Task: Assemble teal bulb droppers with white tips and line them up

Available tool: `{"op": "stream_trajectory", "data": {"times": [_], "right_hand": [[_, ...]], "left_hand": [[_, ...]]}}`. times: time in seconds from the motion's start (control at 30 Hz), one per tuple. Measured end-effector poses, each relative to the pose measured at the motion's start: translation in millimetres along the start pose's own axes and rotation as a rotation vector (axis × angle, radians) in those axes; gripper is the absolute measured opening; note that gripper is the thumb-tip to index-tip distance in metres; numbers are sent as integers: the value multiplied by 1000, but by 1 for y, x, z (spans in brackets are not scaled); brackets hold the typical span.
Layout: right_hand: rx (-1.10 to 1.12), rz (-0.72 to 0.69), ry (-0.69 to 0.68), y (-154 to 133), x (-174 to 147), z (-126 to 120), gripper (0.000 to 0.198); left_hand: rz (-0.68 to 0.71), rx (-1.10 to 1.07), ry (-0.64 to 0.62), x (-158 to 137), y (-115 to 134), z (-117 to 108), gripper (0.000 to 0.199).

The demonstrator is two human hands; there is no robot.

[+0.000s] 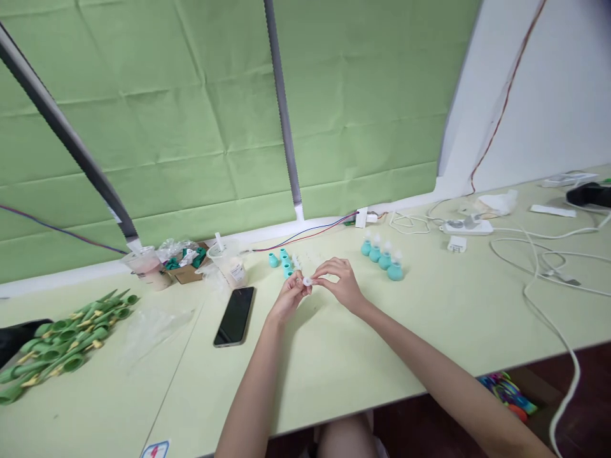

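Observation:
My left hand [289, 298] and my right hand [340, 284] meet above the pale green table [429, 318], and between their fingertips they pinch a small white round part [307, 280]. Just behind the hands lie a few loose teal caps [281, 259] and small clear pieces [305, 259]. To the right stands a row of several teal bulbs with white tops [384, 256].
A black phone [234, 315] lies left of my hands. A pile of green scissors-like tools [62, 340] fills the far left. Plastic cups [230, 262] and a small cardboard box [188, 267] stand at the back. A white power strip [468, 226] and white cables [539, 267] cover the right.

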State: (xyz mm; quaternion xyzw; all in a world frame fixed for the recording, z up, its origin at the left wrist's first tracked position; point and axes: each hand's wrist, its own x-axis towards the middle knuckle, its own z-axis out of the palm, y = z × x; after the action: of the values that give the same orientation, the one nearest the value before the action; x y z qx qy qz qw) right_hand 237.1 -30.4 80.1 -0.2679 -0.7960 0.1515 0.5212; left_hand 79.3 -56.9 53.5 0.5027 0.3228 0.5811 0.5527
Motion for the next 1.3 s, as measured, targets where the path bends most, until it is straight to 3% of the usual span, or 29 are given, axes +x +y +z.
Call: {"op": "stream_trajectory", "data": {"times": [0.4, 0.57, 0.7, 0.83, 1.03, 1.3], "right_hand": [[-180, -49, -50, 3, -4, -6, 22], [-192, -2, -117, 3, -2, -7, 20], [14, 99, -131, 4, 1, -6, 19], [305, 216, -61, 6, 0, -2, 16], [509, 313, -3, 7, -3, 3, 18], [869, 521, -93, 12, -4, 9, 19]], "left_hand": [[-8, 51, -28, 0, 1, 6, 40], [-11, 68, -37, -1, 3, 7, 41], [10, 71, -69, -1, 3, 8, 37], [39, 116, -88, -1, 5, 9, 30], [63, 175, 1, 0, 2, 12, 34], [95, 120, 35, 2, -5, 17, 37]]}}
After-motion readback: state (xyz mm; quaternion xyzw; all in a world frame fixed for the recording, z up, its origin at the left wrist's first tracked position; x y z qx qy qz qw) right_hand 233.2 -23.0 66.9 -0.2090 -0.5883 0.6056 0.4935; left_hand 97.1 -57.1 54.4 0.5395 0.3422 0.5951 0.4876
